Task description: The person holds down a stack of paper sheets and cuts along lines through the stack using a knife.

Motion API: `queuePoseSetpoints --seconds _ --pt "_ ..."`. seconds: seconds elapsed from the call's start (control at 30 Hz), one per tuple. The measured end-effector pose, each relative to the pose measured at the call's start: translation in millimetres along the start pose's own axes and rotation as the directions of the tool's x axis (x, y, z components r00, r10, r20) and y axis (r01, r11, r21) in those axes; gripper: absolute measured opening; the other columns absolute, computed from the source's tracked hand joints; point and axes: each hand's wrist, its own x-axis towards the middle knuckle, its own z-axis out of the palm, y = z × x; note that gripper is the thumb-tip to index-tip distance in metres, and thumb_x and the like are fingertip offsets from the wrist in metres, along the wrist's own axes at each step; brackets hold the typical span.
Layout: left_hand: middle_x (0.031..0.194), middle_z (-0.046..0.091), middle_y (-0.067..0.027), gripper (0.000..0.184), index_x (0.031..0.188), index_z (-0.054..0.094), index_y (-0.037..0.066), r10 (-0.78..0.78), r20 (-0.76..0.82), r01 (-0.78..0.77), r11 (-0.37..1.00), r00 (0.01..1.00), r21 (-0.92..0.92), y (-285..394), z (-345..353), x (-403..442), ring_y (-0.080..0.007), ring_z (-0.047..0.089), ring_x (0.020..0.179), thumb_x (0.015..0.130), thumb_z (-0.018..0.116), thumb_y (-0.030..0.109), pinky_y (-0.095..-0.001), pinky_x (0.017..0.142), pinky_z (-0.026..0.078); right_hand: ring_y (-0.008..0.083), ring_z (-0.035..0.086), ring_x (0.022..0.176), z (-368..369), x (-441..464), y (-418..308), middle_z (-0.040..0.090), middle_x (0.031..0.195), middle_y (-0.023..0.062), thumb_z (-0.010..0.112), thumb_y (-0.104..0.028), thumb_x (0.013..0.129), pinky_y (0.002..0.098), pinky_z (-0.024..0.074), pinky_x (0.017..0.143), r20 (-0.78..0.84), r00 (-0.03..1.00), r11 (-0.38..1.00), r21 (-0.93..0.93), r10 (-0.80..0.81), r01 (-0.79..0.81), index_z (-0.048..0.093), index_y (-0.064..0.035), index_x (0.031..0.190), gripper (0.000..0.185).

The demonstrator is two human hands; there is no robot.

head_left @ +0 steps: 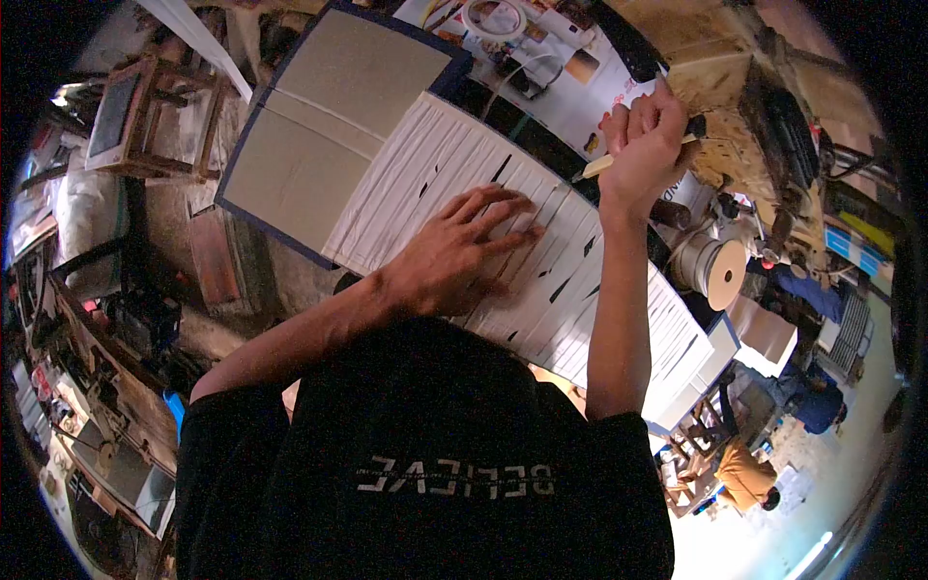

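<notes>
My left hand [459, 251] is palm down with its fingers spread over a long panel of white pleated strips [561, 242]. Small dark gaps show between some strips, and the thumb side of the hand is blurred. My right hand [643, 150] is closed around a pale, stick-like tool [597, 167], above the panel's far edge. The tool's thin tip points left, and a dark part shows at its other end. Left of the strips lies a grey-brown board [319, 126] with dark blue edging and a fold line across it.
Beyond the panel, a white printed surface [580, 101] holds a tape roll [493, 16] and small items. A spool [723, 275] stands to the right. A wooden frame [159, 126] is at upper left. Two people, one in orange [744, 474] and one in blue [817, 406], are at lower right.
</notes>
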Motion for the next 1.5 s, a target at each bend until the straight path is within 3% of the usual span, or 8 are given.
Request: queuePoseSetpoints --seconds 0.17,0.33,0.43,0.57,0.63,1.23,1.37,1.5 --pt "0.148 0.041 -0.0122 0.074 0.139 0.054 0.013 -0.009 -0.017 0.009 1.000 1.000 -0.022 0 1 3 -0.0318 0.032 0.142 0.073 0.083 0.031 -0.0486 0.121 0.028 0.0130 0.034 0.054 -13 12 32 0.035 0.068 -0.0014 0.048 -0.042 0.100 0.0283 0.0297 0.048 -0.110 0.951 0.873 -0.439 -0.288 0.214 0.061 -0.0040 0.111 0.041" --pt "0.148 0.042 -0.0118 0.074 0.139 0.054 0.012 -0.008 -0.001 0.008 1.000 1.000 -0.010 2 -7 5 -0.0319 0.032 0.142 0.073 0.082 0.031 -0.0484 0.120 0.028 0.0125 0.026 0.051 7 16 -5 0.031 0.069 -0.0008 0.044 -0.035 0.101 0.0277 0.0275 0.046 0.011 0.993 0.988 -0.103 -0.114 0.114 0.056 -0.0045 0.100 0.033" --pt "0.150 0.041 -0.0098 0.075 0.141 0.053 0.013 0.003 0.033 -0.002 1.000 0.999 -0.013 2 0 -3 -0.0324 0.031 0.143 0.074 0.082 0.031 -0.0482 0.121 0.027 0.0144 0.044 0.079 -43 37 -7 0.050 0.096 -0.0002 0.043 -0.067 0.092 0.0295 0.0405 0.074 0.295 0.931 0.911 -0.285 -0.213 0.298 0.044 -0.0025 0.140 0.080" --pt "0.155 0.038 -0.0067 0.075 0.143 0.052 0.013 0.024 0.010 -0.025 0.999 1.000 0.021 -5 2 -6 -0.0325 0.023 0.148 0.077 0.079 0.034 -0.0481 0.124 0.021 0.0135 0.030 0.050 11 -5 -31 0.041 0.072 0.0002 0.039 -0.058 0.098 0.0281 0.0264 0.040 0.068 0.981 0.944 -0.266 -0.182 0.194 0.053 -0.0002 0.124 0.066" --pt "0.156 0.037 -0.0068 0.073 0.143 0.052 0.013 0.001 0.040 -0.001 1.000 0.999 0.003 -1 -2 -4 -0.0326 0.021 0.149 0.078 0.078 0.035 -0.0483 0.124 0.020 0.0124 0.022 0.044 39 -25 -39 0.021 0.054 -0.0013 0.053 -0.025 0.092 0.0286 0.0195 0.044 -0.070 0.996 0.977 -0.206 -0.064 0.048 0.028 -0.0160 0.062 0.041" --pt "0.156 0.039 -0.0062 0.072 0.144 0.051 0.012 0.016 0.038 -0.016 1.000 0.999 -0.014 -3 0 -1 -0.0321 0.025 0.148 0.081 0.074 0.039 -0.0449 0.125 0.020 0.0113 0.020 0.048 5 -4 25 0.024 0.063 -0.0029 0.045 -0.031 0.103 0.0275 0.0225 0.044 0.170 0.917 0.720 -0.575 -0.361 0.390 0.055 -0.0018 0.086 0.035" --pt "0.153 0.041 -0.0070 0.070 0.142 0.052 0.011 0.033 0.016 -0.033 0.999 0.999 0.002 -5 0 -3 -0.0324 0.027 0.147 0.081 0.074 0.037 -0.0451 0.124 0.022 0.0116 0.021 0.049 31 -14 12 0.025 0.066 -0.0028 0.044 -0.031 0.103 0.0269 0.0226 0.045 0.035 0.989 0.968 -0.203 -0.146 0.150 0.058 0.0026 0.103 0.037" --pt "0.153 0.041 -0.0081 0.070 0.142 0.053 0.010 0.039 0.024 -0.039 0.999 0.999 0.007 -3 -4 1 -0.0327 0.027 0.147 0.080 0.074 0.035 -0.0450 0.123 0.023 0.0104 0.020 0.050 26 -8 31 0.024 0.066 -0.0032 0.042 -0.036 0.103 0.0256 0.0226 0.045 0.137 0.923 0.678 -0.641 -0.360 0.360 0.056 -0.0003 0.101 0.039"
